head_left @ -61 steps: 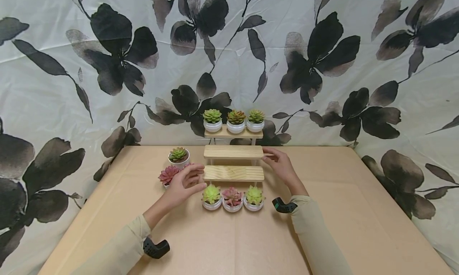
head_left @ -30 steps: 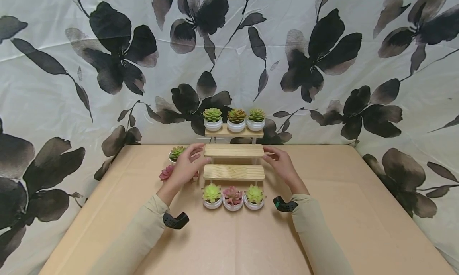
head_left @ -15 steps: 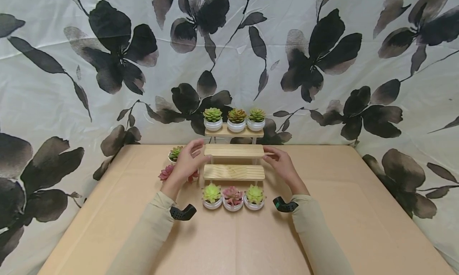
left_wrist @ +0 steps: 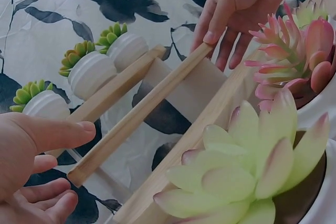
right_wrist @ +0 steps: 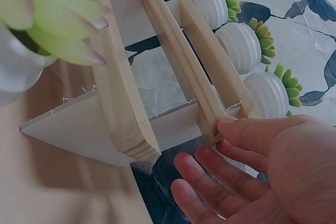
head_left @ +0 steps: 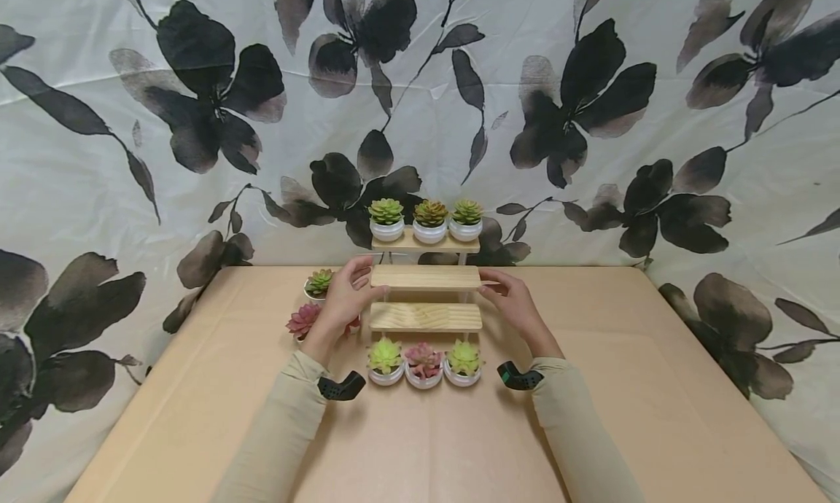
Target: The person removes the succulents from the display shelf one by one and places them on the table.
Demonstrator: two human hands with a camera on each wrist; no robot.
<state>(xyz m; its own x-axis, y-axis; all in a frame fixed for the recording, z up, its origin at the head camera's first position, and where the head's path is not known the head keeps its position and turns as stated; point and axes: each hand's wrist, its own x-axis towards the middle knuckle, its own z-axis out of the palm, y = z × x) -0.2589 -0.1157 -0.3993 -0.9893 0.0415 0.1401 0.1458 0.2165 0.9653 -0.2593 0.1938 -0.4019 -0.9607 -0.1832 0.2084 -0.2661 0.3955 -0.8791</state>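
Note:
A tiered wooden display stand (head_left: 426,317) with clear side panels stands at the table's back. Its top tier carries three succulents (head_left: 430,222) in white pots. My right hand (head_left: 515,306) is at the right end of the middle shelf (head_left: 425,277); the right wrist view shows its thumb touching the shelf corner, other fingers loosely bent. At that shelf's opposite end is my left hand (head_left: 345,299), thumb (left_wrist: 79,129) extended and apart from the wood in the left wrist view, fingers relaxed. A pink succulent (head_left: 423,361) sits between two light green succulents (head_left: 384,357) in front.
Left of the stand, a green succulent (head_left: 319,283) and a pink succulent (head_left: 304,319) stand in pots, partly behind my left hand. The table (head_left: 656,386) has a tan covering. A floral cloth (head_left: 459,109) hangs directly behind it.
My left hand has moved forward and slightly right, from beside the lower shelf to the middle shelf's left end. My right hand has stayed in place; pots and stand show no clear movement.

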